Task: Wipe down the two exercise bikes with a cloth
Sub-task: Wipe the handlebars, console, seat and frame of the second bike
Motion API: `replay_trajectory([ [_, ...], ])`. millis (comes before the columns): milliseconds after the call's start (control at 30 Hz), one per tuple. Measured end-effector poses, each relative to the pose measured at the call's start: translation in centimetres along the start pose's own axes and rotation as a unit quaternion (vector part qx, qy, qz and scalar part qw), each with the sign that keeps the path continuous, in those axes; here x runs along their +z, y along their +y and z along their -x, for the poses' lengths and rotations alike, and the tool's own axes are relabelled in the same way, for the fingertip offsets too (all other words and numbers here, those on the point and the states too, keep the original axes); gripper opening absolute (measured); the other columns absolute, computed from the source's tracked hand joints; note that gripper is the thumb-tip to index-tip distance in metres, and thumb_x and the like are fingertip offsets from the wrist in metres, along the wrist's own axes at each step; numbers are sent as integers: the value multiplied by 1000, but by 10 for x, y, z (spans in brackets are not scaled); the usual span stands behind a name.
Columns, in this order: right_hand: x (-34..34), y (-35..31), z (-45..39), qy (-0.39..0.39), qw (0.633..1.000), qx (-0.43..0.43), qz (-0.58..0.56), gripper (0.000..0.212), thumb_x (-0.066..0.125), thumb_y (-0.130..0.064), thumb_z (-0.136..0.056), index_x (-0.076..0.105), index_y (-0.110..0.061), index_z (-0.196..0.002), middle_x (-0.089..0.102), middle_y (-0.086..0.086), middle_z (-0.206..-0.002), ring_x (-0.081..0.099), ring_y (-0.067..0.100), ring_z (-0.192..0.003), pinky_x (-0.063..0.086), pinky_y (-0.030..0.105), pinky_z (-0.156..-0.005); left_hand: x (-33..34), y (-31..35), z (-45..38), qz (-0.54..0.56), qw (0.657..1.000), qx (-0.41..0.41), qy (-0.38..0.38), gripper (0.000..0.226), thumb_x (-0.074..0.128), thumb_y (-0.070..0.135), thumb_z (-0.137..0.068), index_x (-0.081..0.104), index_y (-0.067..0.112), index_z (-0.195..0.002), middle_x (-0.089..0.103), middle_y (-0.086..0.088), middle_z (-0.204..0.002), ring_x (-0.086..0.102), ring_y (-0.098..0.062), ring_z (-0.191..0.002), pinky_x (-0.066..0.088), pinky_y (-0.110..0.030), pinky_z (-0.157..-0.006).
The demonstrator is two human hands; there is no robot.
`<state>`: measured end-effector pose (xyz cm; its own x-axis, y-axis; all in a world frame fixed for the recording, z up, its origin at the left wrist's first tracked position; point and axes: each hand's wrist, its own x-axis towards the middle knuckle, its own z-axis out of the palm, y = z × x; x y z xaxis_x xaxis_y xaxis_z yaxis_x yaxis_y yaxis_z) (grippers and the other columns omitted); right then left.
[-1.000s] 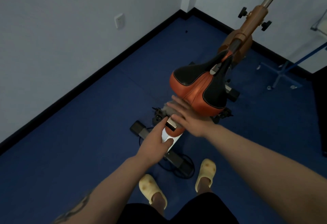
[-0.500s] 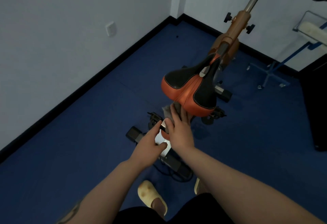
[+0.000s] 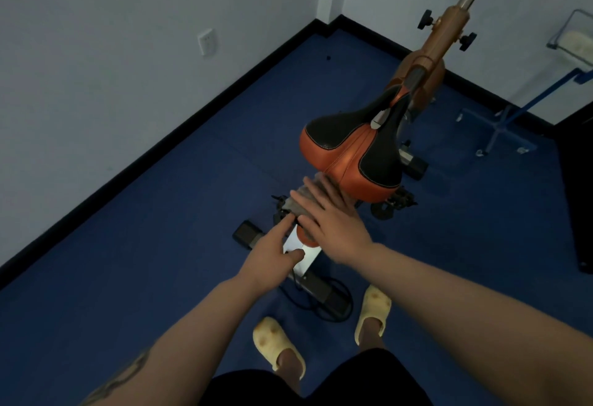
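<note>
An orange exercise bike stands before me, with an orange and black saddle [image 3: 353, 152] and an orange frame post [image 3: 439, 42] rising toward the far wall. My right hand [image 3: 330, 222] lies flat with straight fingers on a grey cloth [image 3: 303, 205], pressing it onto the rear frame just below the saddle. My left hand [image 3: 272, 254] rests on the white and silver rear panel [image 3: 303, 256], its index finger stretched out toward the cloth and its thumb on the panel. Most of the cloth is hidden under my right hand.
The bike's rear base bar [image 3: 317, 290] and a black cable [image 3: 321, 307] lie on the blue floor right in front of my yellow slippers [image 3: 276, 344]. White walls close the left and back. A blue metal stand [image 3: 500, 129] is at the right.
My right hand has slid the cloth a little along the rear frame under the saddle. My left hand stays on the panel. The view has shifted slightly.
</note>
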<state>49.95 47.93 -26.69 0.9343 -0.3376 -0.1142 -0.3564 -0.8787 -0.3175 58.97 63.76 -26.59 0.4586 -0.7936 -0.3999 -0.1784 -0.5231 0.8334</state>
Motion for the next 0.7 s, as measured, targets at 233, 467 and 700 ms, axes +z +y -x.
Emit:
replay_trajectory([
  [233, -3, -4, -9, 1, 998, 58, -28, 48, 24, -48, -103, 20, -43, -151, 6, -13, -163, -1, 12, -149, 11, 38, -116, 5, 5, 7, 28, 1000, 7, 2, 86, 64, 12, -87, 21, 66, -138, 43, 44, -126, 42, 33, -93, 41, -1, -77],
  [467, 0, 1, -10, 12, 998, 39, -46, 47, 41, -39, -102, 38, -31, -148, 7, -7, -163, -7, 7, -145, 15, 49, -115, 1, 2, 7, 25, 1000, -2, -11, 82, 62, 8, -87, 23, 39, -152, 38, 22, -145, 37, 36, -101, 37, 2, -79],
  [700, -8, 2, -1, -12, 996, 16, -86, 50, 37, -41, -103, 32, -28, -151, 9, -8, -163, -16, 3, -144, 3, 38, -118, -1, 3, 8, 31, 999, -3, -9, 83, 61, 7, -86, 22, 34, -154, 36, 14, -153, 37, 10, -129, 36, -11, -96],
])
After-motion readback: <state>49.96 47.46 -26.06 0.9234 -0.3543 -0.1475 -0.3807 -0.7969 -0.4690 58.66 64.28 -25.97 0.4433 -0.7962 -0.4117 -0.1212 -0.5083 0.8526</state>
